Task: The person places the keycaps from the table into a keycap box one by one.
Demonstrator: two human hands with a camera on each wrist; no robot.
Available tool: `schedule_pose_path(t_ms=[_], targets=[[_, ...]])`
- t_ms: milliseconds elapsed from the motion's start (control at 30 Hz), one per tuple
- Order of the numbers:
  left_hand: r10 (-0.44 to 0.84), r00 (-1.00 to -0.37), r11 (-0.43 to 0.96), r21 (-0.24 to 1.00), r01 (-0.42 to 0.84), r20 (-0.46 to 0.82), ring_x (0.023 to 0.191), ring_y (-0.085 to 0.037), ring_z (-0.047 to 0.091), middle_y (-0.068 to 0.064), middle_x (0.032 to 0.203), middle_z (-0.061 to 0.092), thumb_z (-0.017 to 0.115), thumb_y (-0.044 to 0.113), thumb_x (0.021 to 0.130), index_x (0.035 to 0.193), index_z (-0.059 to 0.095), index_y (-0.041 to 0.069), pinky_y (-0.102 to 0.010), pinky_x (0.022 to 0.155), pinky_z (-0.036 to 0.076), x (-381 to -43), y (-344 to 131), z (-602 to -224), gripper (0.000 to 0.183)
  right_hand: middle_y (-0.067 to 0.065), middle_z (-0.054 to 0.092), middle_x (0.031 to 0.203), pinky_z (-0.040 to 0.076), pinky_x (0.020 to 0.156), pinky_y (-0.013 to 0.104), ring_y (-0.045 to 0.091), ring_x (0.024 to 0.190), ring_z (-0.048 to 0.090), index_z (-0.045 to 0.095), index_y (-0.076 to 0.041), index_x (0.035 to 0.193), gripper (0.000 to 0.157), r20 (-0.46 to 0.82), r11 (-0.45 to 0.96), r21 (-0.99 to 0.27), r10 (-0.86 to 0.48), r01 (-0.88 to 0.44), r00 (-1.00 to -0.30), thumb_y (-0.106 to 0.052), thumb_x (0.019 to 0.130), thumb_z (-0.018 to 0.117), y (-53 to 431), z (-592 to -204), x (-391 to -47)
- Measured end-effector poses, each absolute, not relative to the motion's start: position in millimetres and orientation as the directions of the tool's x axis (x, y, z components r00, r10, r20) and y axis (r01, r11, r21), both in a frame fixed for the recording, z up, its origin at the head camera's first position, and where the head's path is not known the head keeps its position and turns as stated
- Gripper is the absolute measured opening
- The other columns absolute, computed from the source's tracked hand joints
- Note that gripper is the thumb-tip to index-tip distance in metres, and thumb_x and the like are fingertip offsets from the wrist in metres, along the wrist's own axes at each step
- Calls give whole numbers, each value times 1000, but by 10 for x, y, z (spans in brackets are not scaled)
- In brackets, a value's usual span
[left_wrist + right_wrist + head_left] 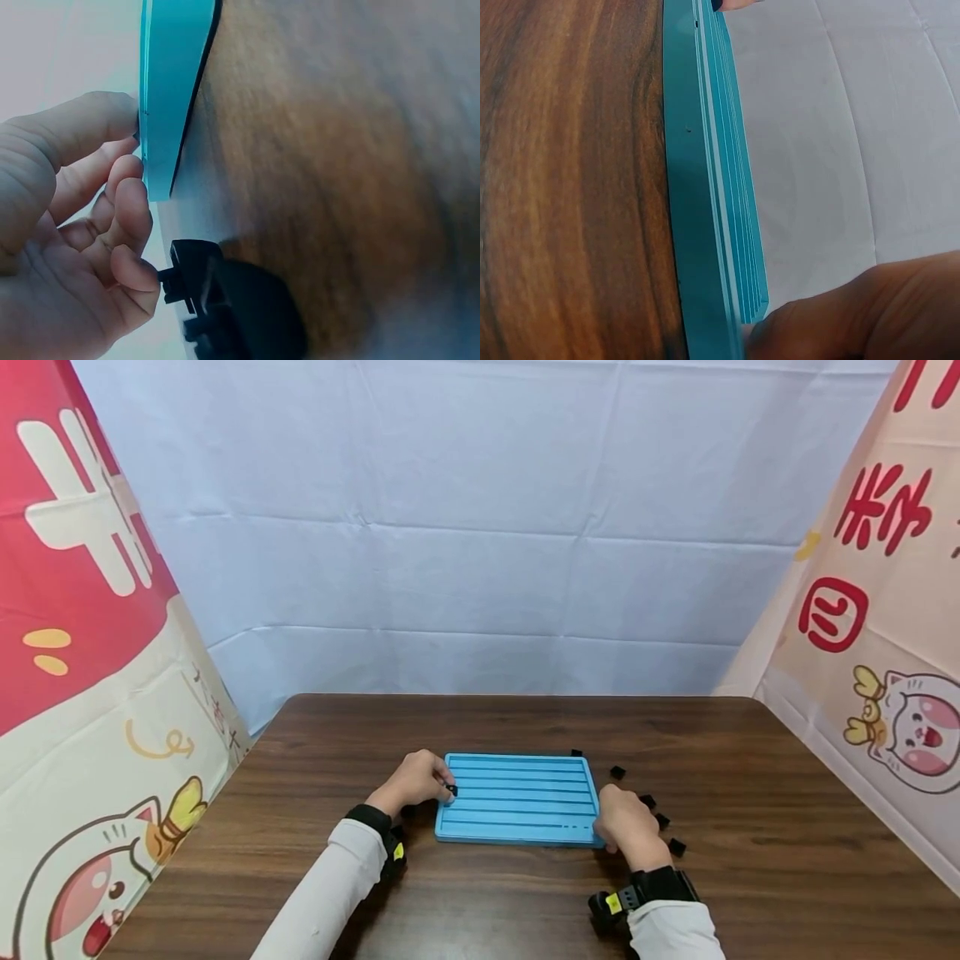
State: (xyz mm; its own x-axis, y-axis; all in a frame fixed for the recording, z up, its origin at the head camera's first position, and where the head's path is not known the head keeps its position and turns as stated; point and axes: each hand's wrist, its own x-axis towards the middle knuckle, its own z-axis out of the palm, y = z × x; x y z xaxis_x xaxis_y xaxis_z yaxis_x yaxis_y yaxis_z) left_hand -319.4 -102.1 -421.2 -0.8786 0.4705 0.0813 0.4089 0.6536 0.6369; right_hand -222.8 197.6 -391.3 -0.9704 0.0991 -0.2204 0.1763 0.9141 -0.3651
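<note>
A light-blue board (517,797) with long parallel grooves lies flat on the table. At its left edge, my left hand (420,777) pinches a small black block (452,790) between thumb and fingertips, right over the grooves. In the left wrist view the thumb (105,120) is against the board's rim, while the other fingers curl below it; the block is mostly hidden there. My right hand (628,825) grips the right edge near the front corner, its fingers curled there. The right wrist view shows that hand (862,311) at the board's end.
Several small black pieces lie to the right of the board, among them one black piece (617,772) near its back corner. Dark pieces with short prongs (232,300) stand beside the left hand. The wooden table (487,902) ends at a hanging pale cloth (480,568).
</note>
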Motion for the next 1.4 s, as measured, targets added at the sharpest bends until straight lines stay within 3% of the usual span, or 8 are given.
schedule_pose_path(t_ms=[433, 1000, 1200, 1400], targets=[[452, -892, 648, 682, 339, 14, 60, -16, 48, -1, 70, 56, 78, 2, 72, 79, 68, 6, -28, 53, 43, -3217, -1009, -4204, 13, 12, 52, 69, 33, 42, 26, 20, 52, 44, 60, 4, 88, 10, -198, 915, -375, 76, 147, -977, 10, 80, 60, 1998, -3931, -2224], [468, -883, 647, 670, 365, 30, 60, -15, 49, 0, 69, 56, 79, 5, 71, 83, 68, 6, -28, 53, 44, -3218, -1029, -4200, 16, 11, 51, 68, 30, 42, 25, 18, 50, 40, 59, 3, 85, 7, -215, 913, -373, 90, 167, -972, 8, 81, 59, 1990, -3914, -2225], [492, -869, 648, 644, 406, 52, 69, -16, 50, -1, 78, 55, 78, 12, 75, 100, 67, 3, -30, 59, 45, -3213, -1069, -4177, 29, 12, 51, 67, 33, 42, 26, 20, 51, 44, 59, 3, 86, 8, -221, 909, -374, 107, 185, -969, 9, 80, 59, 1985, -3917, -2232], [503, -858, 669, 581, 463, 105, 85, -20, 55, -8, 98, 60, 75, 22, 79, 110, 65, 5, -36, 70, 50, -3168, -1061, -4139, 36, 11, 52, 68, 35, 42, 26, 21, 52, 46, 60, 3, 88, 10, -221, 909, -373, 109, 187, -969, 9, 80, 60, 1984, -3926, -2242]])
